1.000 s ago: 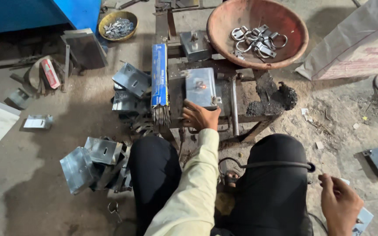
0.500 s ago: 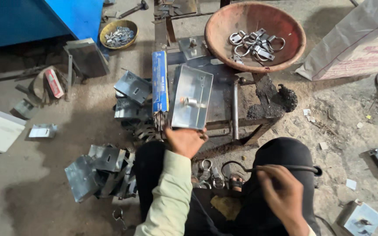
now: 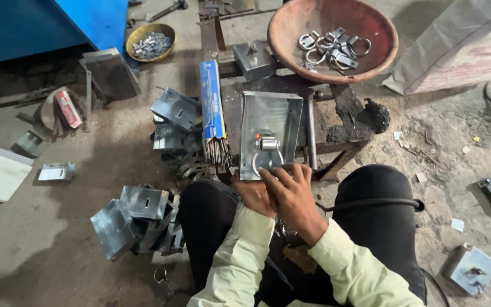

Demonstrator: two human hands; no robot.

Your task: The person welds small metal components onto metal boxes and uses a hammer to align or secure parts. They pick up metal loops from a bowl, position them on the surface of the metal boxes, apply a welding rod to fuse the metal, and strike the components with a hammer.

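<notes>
A shiny rectangular metal plate (image 3: 270, 122) with raised edges lies on a dark, rusty work stand (image 3: 348, 116) in front of my knees. A curved metal ring clasp (image 3: 267, 153) rests on the plate's near end. My right hand (image 3: 292, 193) reaches over from the right, its fingertips touching the clasp and the plate's near edge. My left hand (image 3: 251, 193) sits just under it, gripping the plate's near left edge, partly hidden by the right hand.
A blue pack of welding rods (image 3: 212, 111) lies left of the plate. A reddish bowl (image 3: 291, 51) of ring clasps stands beyond. Stacks of bent metal plates (image 3: 137, 219) lie at left, single ones (image 3: 473, 267) at right. A yellow bowl (image 3: 150, 42) sits by a blue cabinet.
My right hand came up from my right side to the plate and set a ring clasp on it. My left hand pulled the plate nearer and holds its near edge.
</notes>
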